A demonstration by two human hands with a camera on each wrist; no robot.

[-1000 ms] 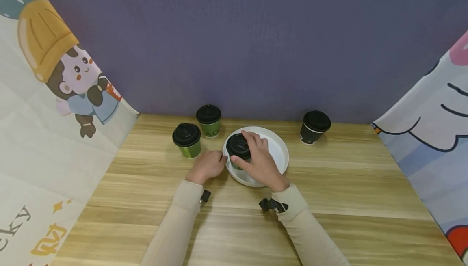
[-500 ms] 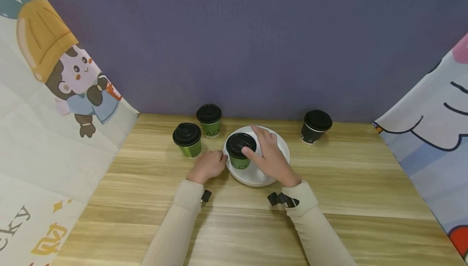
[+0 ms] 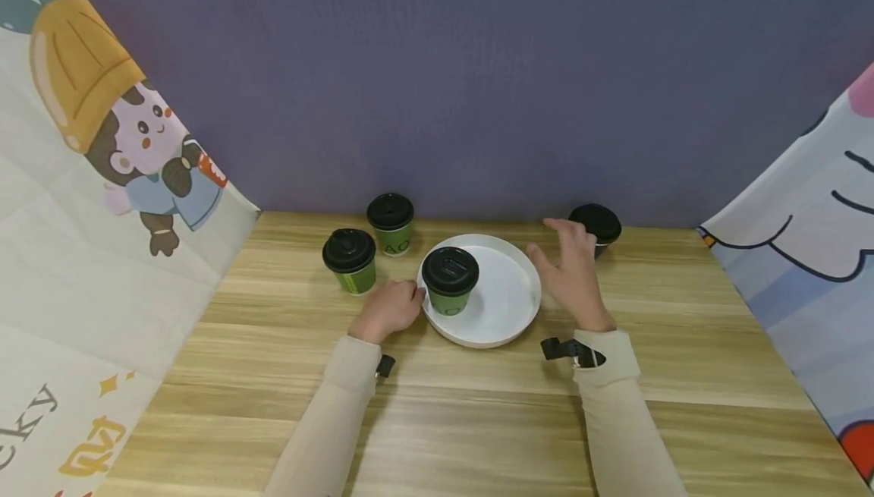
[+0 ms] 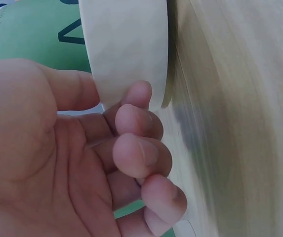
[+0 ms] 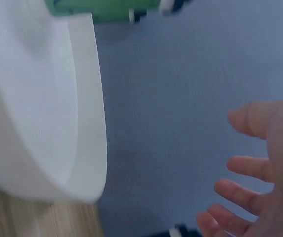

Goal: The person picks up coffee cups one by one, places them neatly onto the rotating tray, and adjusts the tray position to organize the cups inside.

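A white round plate lies on the table, and a green paper cup with a black lid stands upright on its left part. My left hand pinches the plate's left rim; in the left wrist view, the thumb and curled index finger meet at the plate's wall. My right hand is in the air right of the plate, fingers spread and holding nothing. Behind it stands a dark paper cup with a black lid, partly hidden by the hand.
Two more green cups with black lids stand left of the plate, a nearer cup and a farther cup. A purple-grey backdrop rises at the wooden table's back edge. Printed cloths flank both sides.
My right hand has let go of the green cup, leaving it on the plate, and moved right toward the dark cup. My left hand has stayed at the plate's rim.
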